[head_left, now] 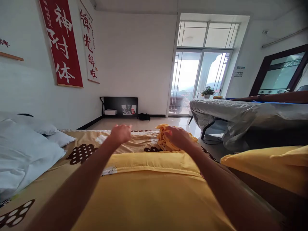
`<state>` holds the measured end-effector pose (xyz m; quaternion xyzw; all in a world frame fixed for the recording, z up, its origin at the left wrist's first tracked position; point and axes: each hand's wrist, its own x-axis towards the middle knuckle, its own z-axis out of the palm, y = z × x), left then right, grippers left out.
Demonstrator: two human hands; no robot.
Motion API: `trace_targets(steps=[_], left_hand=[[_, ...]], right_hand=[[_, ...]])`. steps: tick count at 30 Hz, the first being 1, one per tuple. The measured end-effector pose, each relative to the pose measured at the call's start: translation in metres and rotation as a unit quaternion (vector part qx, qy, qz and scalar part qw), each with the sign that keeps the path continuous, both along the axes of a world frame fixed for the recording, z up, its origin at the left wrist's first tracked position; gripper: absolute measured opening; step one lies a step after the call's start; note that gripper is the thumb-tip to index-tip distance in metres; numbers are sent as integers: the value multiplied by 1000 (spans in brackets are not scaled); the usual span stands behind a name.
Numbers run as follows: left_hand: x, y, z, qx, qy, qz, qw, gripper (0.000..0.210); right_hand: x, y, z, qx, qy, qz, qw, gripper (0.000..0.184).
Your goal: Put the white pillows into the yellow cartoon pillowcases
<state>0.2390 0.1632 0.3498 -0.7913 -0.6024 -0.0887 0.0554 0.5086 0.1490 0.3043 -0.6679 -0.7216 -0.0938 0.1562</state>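
My right hand (178, 137) is closed on a bunched yellow cloth (165, 141) near the far edge of the bed. Some of its folds stick out past my fingers on both sides. My left hand (121, 134) is above the patterned bedsheet (134, 139), to the left of the bunch. It is blurred, and its fingers seem bent, but I cannot make out what they do. Between my forearms lies a smooth yellow fabric piece (149, 199), with a folded band along its far side. The sheet is tan with brown, white-dotted shapes.
White pillows (26, 154) lie at the left. Another yellow cushion-like item (269, 160) is at the right. A table under plastic sheeting (240, 110) stands beyond it, with another person's arm (284, 97) resting on top. A black stand (120, 104) is by the far wall.
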Motion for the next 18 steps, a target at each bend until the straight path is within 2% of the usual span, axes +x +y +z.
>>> trace_targets(steps=[1, 2, 4, 6, 8, 10, 14, 16, 18], left_hand=[[25, 3, -16, -12, -1, -13, 1000, 51], [45, 3, -40, -29, -2, -28, 999, 49], [69, 2, -98, -65, 0, -51, 997, 44], [72, 4, -149, -94, -2, -58, 994, 41], [57, 14, -177, -108, -11, -45, 993, 44], [32, 28, -187, -116, -19, -15, 993, 51], [-20, 43, -190, -131, -31, 25, 991, 55], [-37, 43, -195, -123, -43, 41, 991, 55], [-49, 47, -201, -112, -56, 75, 989, 56]], right_hand=[[-26, 8, -13, -11, 25, 46, 999, 48], [-48, 12, -33, -29, 27, 70, 997, 47], [-76, 12, -83, -59, 28, 101, 993, 41], [-83, 10, -125, -78, 32, 123, 989, 36], [-73, 11, -149, -86, 43, 132, 987, 37], [-56, 17, -155, -90, 56, 135, 985, 43], [-8, 32, -155, -115, 56, 110, 986, 52], [25, 34, -165, -142, 37, 66, 987, 57], [64, 33, -184, -170, 22, 22, 985, 60]])
